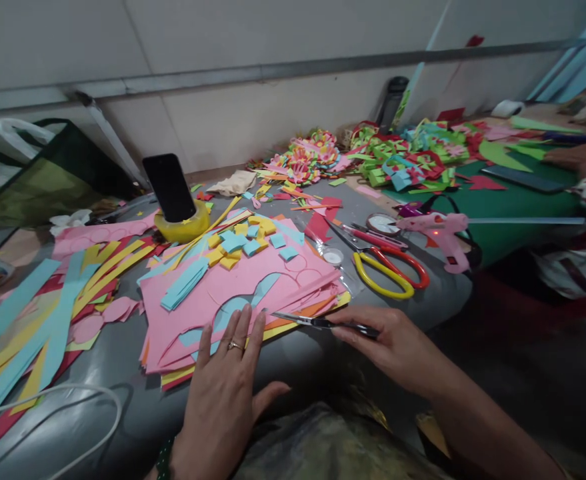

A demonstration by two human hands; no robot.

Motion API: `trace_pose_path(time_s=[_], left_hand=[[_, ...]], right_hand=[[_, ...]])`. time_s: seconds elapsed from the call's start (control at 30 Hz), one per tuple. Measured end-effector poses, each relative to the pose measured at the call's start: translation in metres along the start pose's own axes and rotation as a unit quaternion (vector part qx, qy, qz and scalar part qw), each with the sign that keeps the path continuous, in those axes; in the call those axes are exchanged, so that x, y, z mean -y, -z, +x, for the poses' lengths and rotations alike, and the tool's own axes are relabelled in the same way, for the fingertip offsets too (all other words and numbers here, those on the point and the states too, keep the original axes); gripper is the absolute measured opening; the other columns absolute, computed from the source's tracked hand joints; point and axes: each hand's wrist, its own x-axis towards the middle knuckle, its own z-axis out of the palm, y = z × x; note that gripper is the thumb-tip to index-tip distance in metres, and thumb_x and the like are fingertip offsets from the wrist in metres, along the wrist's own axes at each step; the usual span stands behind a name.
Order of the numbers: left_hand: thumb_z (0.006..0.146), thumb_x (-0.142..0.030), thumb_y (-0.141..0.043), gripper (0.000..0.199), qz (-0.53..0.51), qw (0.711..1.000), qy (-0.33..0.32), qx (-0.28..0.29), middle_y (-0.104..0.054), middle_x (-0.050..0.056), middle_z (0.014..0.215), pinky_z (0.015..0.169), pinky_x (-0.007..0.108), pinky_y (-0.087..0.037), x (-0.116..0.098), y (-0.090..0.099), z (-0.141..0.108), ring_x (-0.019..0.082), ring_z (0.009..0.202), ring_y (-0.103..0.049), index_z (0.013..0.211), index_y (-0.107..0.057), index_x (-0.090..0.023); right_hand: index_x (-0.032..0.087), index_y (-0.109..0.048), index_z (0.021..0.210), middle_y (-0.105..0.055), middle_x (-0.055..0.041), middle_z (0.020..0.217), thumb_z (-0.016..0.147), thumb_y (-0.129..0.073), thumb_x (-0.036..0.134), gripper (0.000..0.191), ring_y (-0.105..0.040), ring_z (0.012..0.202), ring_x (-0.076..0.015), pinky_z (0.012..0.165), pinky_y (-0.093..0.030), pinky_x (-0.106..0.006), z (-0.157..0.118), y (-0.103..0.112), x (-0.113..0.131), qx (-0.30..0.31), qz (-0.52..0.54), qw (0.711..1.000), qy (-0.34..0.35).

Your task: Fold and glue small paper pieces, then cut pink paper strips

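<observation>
left hand (pixel 227 381) palm down, thumb spread; right hand (pixel 391 341) curled, pinching.

Paper stack (pixel 217 287) at near ctr of worktop (pixel 437 303), cut pcs (pixel 233 243) on top. Left hand (pixel 230 377) on its near edge; right hand (pixel 393 343) w/ tool (pixel 317 323) at its near right edge. Paper strips (pixel 67 313) left; phone (pixel 169 187) in holder (pixel 180 230) at far left, bag (pixel 57 177) farther left. Scissors (pixel 365 249) right of stack, glue gun (pixel 445 233) right of those. Paper flowers (pixel 307 157) far side, bottle (pixel 391 107) behind, nr wall (pixel 273 113).
</observation>
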Motion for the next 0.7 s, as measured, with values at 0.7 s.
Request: trace_pose_path(time_s=[0.7], left_hand=[[0.082, -0.055, -0.051, 0.076, 0.014, 1.000, -0.002, -0.025, -0.038, 0.013, 0.145, 0.109, 0.053, -0.018, 0.0074, 0.0006, -0.0057, 0.028, 0.131, -0.040, 0.141, -0.032, -0.010]], right_hand=[[0.021, -0.070, 0.101, -0.073, -0.0046, 0.101, 0.086, -0.057, 0.032, 0.023, -0.067, 0.092, -0.0211, 0.080, -0.052, -0.031, 0.0056, -0.0019, 0.0027, 0.013, 0.015, 1.000, 0.003]])
